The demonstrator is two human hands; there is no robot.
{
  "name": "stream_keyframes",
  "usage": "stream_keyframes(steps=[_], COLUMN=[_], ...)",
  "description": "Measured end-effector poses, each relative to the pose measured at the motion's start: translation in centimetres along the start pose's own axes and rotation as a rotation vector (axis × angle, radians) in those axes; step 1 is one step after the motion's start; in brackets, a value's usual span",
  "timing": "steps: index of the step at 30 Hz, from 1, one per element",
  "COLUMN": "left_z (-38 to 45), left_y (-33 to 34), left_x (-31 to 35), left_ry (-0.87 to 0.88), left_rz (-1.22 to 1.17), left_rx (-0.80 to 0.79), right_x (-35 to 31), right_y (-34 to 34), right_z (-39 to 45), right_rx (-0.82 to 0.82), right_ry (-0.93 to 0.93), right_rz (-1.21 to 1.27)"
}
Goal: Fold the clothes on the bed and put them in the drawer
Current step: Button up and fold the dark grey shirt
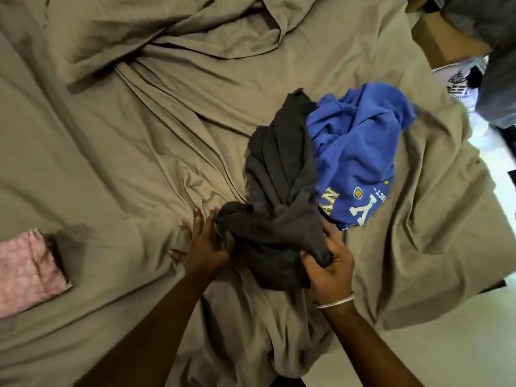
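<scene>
Between my hands the dark grey garment [279,174] runs lengthwise away from me, its far end against the blue sweatshirt [360,152]. My right hand [329,263] pinches its near edge; my left hand [202,244] grips the bunched corner, outer fingers spread. Open sheet [125,135] lies leftward.

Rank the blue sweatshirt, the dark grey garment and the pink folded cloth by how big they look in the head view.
1-2. blue sweatshirt and dark grey garment: alike, both crumpled, unsure.
3. pink folded cloth, partly cut off by the frame edge.
</scene>
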State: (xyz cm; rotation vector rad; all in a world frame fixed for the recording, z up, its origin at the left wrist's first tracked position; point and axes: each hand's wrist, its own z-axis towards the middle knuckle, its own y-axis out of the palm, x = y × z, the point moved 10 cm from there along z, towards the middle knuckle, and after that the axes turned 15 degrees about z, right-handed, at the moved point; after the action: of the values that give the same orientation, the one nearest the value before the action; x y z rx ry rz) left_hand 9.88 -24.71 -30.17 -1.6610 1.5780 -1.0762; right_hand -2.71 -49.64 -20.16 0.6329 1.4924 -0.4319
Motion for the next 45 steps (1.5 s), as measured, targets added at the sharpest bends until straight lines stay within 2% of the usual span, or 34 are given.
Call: stream_keyframes(steps=[2,3,4,6,7,8,10,12,14,15,17,18,20,23,25,27,30,33,36,39,42,45], left_z=[-2.0,-3.4,-4.4,-7.0,-8.2,-9.5,-10.9,-11.9,-14.0,-15.4,-18.2,-19.2,-20.5,-20.9,-21.9,-23.3,-22.7,-22.4,-23.5,-24.7,-24.5,-23.3], left_y=[-4.4,-6.0,-6.5,-6.0,-5.8,-6.1,-8.2,-10.1,-12.2,-13.3,-14.2,-14.4,-14.9,-15.5,-15.3,-16.2,-17.8,-18.7,-19.4,-20.6,-21.4,-21.4], left_x=[1.7,2.4,3.8,8.4,10.2,11.3,11.8,11.6,11.7,12.0,12.7,12.6,11.1,7.7,6.4,6.1,5.0,4.6,4.5,5.4,6.0,7.1], left_ry=[0.102,0.099,0.073,0.025,0.007,-0.006,0.004,0.093,0.238,0.337,0.54,0.613,0.596,0.324,0.23,0.25,0.314,0.364,0.375,0.414,0.399,0.325], left_rz=[-0.315,-0.556,-0.823,-1.219,-1.304,-1.344,-1.287,-1.117,-1.012,-0.966,-0.893,-0.872,-0.978,-1.302,-1.394,-1.519,-1.499,-1.454,-1.568,-1.617,-1.631,-1.64], left_rx=[0.231,0.255,0.14,-0.273,-0.415,-0.487,-0.435,-0.298,-0.224,-0.213,-0.25,-0.267,-0.305,-0.387,-0.542,-0.661,-0.47,-0.341,-0.385,-0.43,-0.392,-0.411], right_x=[-2.3,-3.1,-3.9,-5.0,-5.5,-6.1,-6.9,-6.8,-7.1,-7.1,-7.4,-8.4,-10.5,-13.4,-15.3,-17.2,-18.7,-19.9,-20.2,-19.3,-18.7,-18.6], right_y=[1.4,1.9,2.5,3.7,4.3,4.9,5.0,2.6,-0.1,0.0,3.1,4.2,5.1,5.8,7.5,9.4,11.2,9.0,7.0,7.1,6.5,6.1], right_z=[-0.4,-0.7,-1.1,-2.3,-2.9,-3.8,-5.0,-5.2,-5.7,-6.2,-7.6,-8.0,-8.0,-8.4,-9.6,-11.1,-12.9,-13.4,-13.9,-15.3,-15.1,-14.3], right_rx=[-0.147,-0.204,-0.253,-0.338,-0.376,-0.414,-0.321,-0.011,0.289,0.298,0.154,0.099,0.087,0.113,0.049,-0.09,-0.276,-0.2,-0.192,-0.339,-0.391,-0.458], right_ry=[-0.04,-0.018,0.017,0.111,0.144,0.184,0.281,0.363,0.46,0.563,0.813,0.843,0.708,0.465,0.355,0.252,0.172,0.189,0.307,0.521,0.529,0.519], right_rz=[0.159,0.252,0.324,0.404,0.402,0.425,0.527,0.521,0.36,0.388,0.685,0.773,0.771,0.564,0.464,0.308,0.152,0.228,0.248,0.028,-0.13,0.035])
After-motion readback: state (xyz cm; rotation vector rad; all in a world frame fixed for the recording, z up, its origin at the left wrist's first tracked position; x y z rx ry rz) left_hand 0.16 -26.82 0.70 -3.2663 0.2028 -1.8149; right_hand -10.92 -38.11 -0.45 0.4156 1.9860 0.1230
